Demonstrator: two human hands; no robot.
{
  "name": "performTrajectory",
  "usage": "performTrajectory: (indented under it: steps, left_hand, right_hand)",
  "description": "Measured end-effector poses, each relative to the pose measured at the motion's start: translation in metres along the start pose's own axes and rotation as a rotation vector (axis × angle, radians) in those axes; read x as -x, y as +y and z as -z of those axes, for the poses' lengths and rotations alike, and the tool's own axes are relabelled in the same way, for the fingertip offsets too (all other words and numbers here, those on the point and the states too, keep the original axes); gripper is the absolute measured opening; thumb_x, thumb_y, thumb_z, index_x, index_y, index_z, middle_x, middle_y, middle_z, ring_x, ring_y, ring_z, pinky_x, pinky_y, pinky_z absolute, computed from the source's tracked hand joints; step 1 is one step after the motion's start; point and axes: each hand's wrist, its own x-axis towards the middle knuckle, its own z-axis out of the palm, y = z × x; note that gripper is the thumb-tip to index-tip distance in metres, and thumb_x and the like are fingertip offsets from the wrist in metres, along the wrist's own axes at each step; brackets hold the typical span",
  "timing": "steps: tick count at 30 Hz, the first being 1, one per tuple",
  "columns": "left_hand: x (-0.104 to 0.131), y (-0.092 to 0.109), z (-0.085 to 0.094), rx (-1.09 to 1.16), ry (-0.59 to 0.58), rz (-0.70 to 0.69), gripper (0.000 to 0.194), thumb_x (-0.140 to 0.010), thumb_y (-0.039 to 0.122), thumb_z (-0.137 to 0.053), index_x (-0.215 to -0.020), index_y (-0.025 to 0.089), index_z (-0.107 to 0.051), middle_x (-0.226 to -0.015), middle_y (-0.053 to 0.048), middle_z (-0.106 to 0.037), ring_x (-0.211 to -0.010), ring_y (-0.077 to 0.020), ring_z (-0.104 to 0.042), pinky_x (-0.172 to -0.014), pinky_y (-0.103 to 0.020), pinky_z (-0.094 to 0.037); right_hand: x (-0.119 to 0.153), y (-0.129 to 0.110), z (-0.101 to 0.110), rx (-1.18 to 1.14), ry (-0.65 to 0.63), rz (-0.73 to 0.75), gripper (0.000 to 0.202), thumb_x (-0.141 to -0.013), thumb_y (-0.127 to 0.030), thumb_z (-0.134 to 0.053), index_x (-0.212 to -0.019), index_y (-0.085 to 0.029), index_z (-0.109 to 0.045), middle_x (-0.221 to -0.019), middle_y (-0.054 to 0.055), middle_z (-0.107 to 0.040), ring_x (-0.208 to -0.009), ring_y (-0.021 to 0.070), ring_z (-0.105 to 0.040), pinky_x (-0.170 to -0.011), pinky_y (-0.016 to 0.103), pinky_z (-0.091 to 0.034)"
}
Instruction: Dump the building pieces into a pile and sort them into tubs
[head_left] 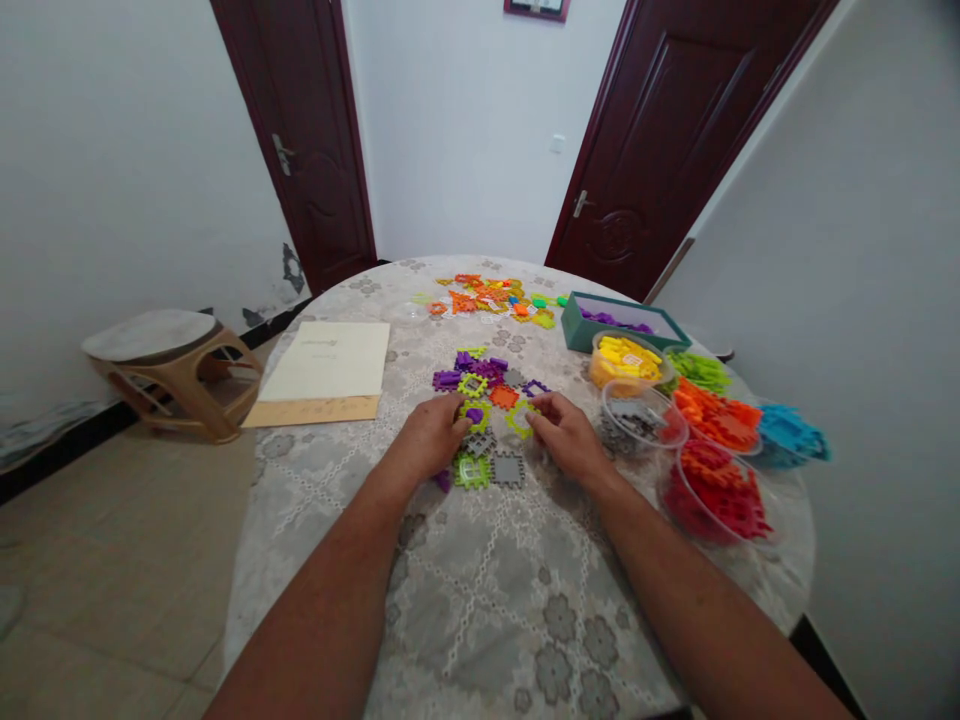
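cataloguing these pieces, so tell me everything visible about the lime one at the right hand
The lime interlocking piece looks like plastic, with notched edges around a paler middle. The right hand touches its right side. It shows just below the orange square; whether it rests on the tablecloth or is lifted is unclear.

A dark red door with a lever handle stands at the left of the rear white wall; a second dark red door stands at the right. Mounted between them are a pale switch plate and, above it, a partly visible frame. A brown stool with a pale top stands on the tiled floor, left of the table. A cream sheet overlaps a tan sheet on the patterned grey tablecloth.
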Motion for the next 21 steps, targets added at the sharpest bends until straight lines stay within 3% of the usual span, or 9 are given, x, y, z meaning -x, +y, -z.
performTrajectory:
  steps: [4,9,12,15,17,21]
  left_hand:
    - [0.002,0.01,0.008,0.17,-0.039,-0.054,0.017,-0.095,0.031,-0.058,-0.097,0.019,-0.07,-0.086,-0.003,-0.071,-0.078,-0.0185,-0.063,-0.071,-0.029,-0.044]
    - [0.01,0.023,0.015,0.393,-0.221,-0.165,0.029,-0.092,0.026,-0.058,-0.119,0.022,-0.069,-0.098,-0.002,-0.075,-0.086,-0.0177,-0.067,-0.078,-0.029,-0.048]
    - [0.017,0.022,0.022,0.219,-0.268,-0.16,0.038,-0.086,0.029,-0.067,-0.124,0.023,-0.066,-0.101,-0.003,-0.075,-0.087,-0.019,-0.067,-0.078,-0.03,-0.049]
    - [0.023,0.019,0.024,-0.109,-0.383,-0.153,0.034,-0.078,0.03,-0.076,-0.112,0.024,-0.071,-0.105,-0.006,-0.075,-0.093,-0.0235,-0.067,-0.077,-0.032,-0.047]
    - [0.025,0.018,0.022,-0.235,-0.436,-0.144,0.028,-0.076,0.029,-0.076,-0.104,0.025,-0.072,-0.105,-0.006,-0.074,-0.095,-0.0254,-0.067,-0.076,-0.032,-0.046]
    - [0.023,0.019,0.015,-0.284,-0.464,-0.167,0.019,-0.077,0.026,-0.074,-0.096,0.025,-0.074,-0.103,-0.007,-0.073,-0.094,-0.0253,-0.066,-0.072,-0.032,-0.044]
  right_hand:
    - [0.009,-0.014,-0.014,-0.291,-0.118,-0.03,0.036,-0.085,-0.047,-0.073,-0.108,-0.024,-0.059,-0.068,-0.005,-0.063,-0.057,0.0149,-0.059,-0.057,0.027,-0.049]
    - [0.015,-0.02,-0.026,-0.376,-0.178,-0.023,0.034,-0.082,-0.044,-0.076,-0.094,-0.025,-0.051,-0.07,-0.007,-0.06,-0.052,0.0115,-0.055,-0.049,0.024,-0.045]
    - [0.011,-0.02,-0.021,-0.364,-0.092,-0.039,0.038,-0.08,-0.043,-0.076,-0.104,-0.026,-0.052,-0.067,-0.01,-0.055,-0.047,0.0101,-0.048,-0.044,0.022,-0.039]
    - [0.006,-0.015,-0.013,-0.288,0.002,-0.061,0.044,-0.083,-0.042,-0.073,-0.119,-0.024,-0.056,-0.064,-0.01,-0.056,-0.048,0.0114,-0.05,-0.046,0.022,-0.038]
    - [0.003,-0.01,-0.009,-0.252,0.006,-0.081,0.038,-0.085,-0.045,-0.072,-0.113,-0.022,-0.061,-0.062,-0.007,-0.058,-0.05,0.0122,-0.051,-0.047,0.023,-0.039]
    - [0.002,-0.001,-0.007,-0.224,-0.01,-0.086,0.031,-0.086,-0.047,-0.072,-0.103,-0.021,-0.066,-0.06,-0.006,-0.06,-0.051,0.0128,-0.052,-0.049,0.024,-0.04]
